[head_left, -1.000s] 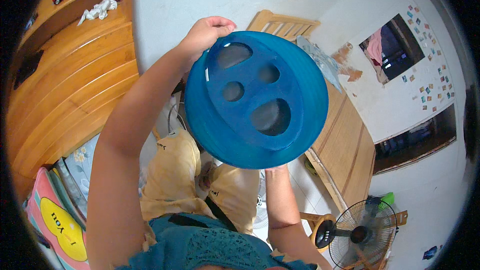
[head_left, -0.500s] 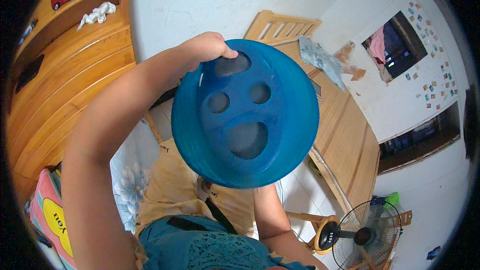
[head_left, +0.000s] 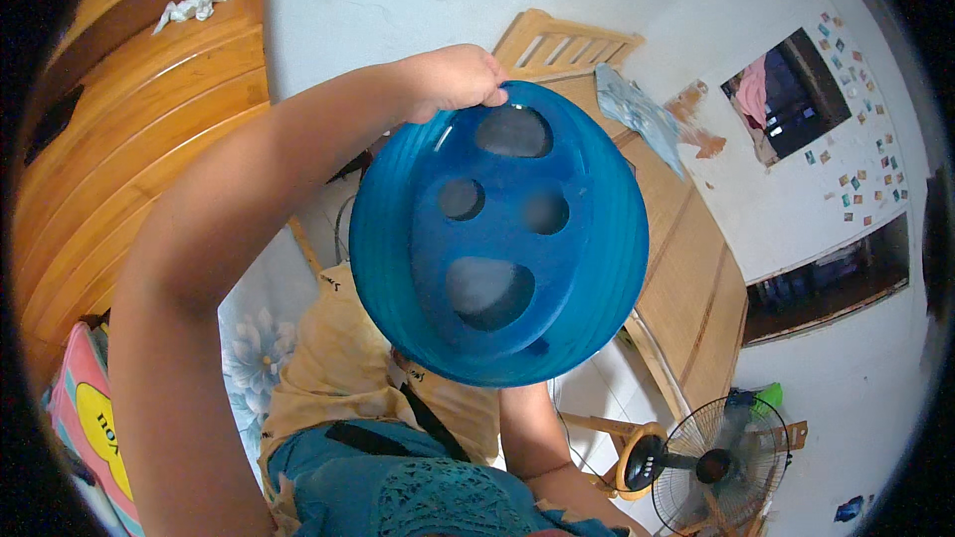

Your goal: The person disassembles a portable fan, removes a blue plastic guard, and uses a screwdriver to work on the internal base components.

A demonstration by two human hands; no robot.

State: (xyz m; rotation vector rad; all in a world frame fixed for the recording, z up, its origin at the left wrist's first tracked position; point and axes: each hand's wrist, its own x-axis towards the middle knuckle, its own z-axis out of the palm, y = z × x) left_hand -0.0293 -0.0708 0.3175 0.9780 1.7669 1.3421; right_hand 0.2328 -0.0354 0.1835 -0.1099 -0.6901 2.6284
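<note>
A blue, bowl-like plastic shell point(head_left: 512, 239) with an oval middle fills the centre of the head view. Several rounded openings or patches on it look grey inside; I cannot make out what it is. My left hand point(head_left: 458, 78) reaches over from the left and pinches its upper rim, thumb and fingers closed on the edge. My right forearm point(head_left: 537, 428) rises behind its lower edge. The shell hides my right hand and its fingers, so whether they grip it cannot be seen. Below lie my yellow trousers point(head_left: 328, 368) and teal top point(head_left: 438, 497).
At the right stands a black fan point(head_left: 714, 467) beside a wooden stool point(head_left: 637, 452). A bed with a woven mat point(head_left: 686, 268) and a blue cloth point(head_left: 637, 119) runs behind the shell. A wooden cabinet point(head_left: 159, 149) with a white crumpled cloth point(head_left: 199, 2) stands left.
My left hand and the blue shell have shifted a little to the right, and the shell has turned slightly. My right forearm stays mostly hidden behind it.
</note>
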